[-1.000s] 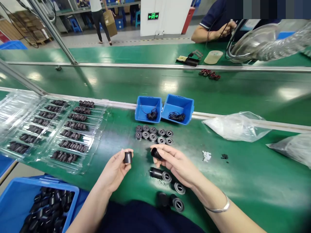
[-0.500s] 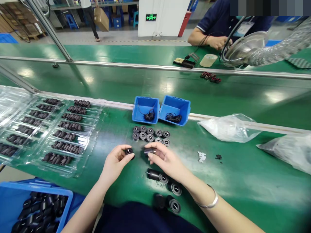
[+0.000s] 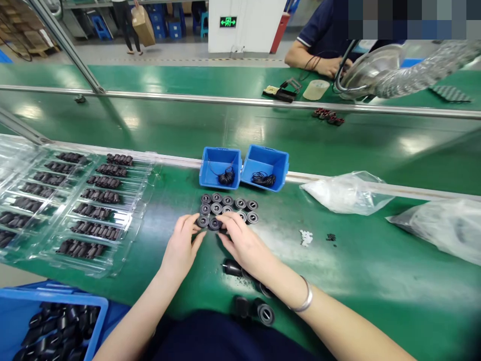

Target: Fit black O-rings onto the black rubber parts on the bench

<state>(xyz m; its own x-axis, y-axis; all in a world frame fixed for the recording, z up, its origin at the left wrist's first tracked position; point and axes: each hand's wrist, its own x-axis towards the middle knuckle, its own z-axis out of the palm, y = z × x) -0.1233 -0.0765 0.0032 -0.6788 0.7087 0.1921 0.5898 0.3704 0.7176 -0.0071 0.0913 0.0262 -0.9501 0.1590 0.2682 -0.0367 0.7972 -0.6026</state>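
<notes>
Two round black caps with slotted tops stand side by side at the front of a group of similar black caps (image 3: 227, 200) on the green table. My left hand (image 3: 182, 245) has its thumb and fingers curved around the left black cap (image 3: 203, 221). Around the right black cap (image 3: 215, 223) my right hand (image 3: 240, 240) is closed in the same way, fingertips at its side. Below my right wrist lie a black cylinder with a pale pin (image 3: 232, 267) and more black caps (image 3: 266, 314), partly hidden by my forearm.
Clear trays (image 3: 124, 240) of dark parts lie left. Two blue bins (image 3: 220, 175) with black cord stand behind the caps. White bits (image 3: 306, 237), black bits (image 3: 330, 237) and plastic bags (image 3: 347, 193) are right. A blue crate (image 3: 99, 301) of black parts sits lower left. A co-worker sits opposite.
Both hands have moved up the table, carrying a black part each from mid-air to the front of the group. Both parts now stand there upright. The view has shifted slightly.
</notes>
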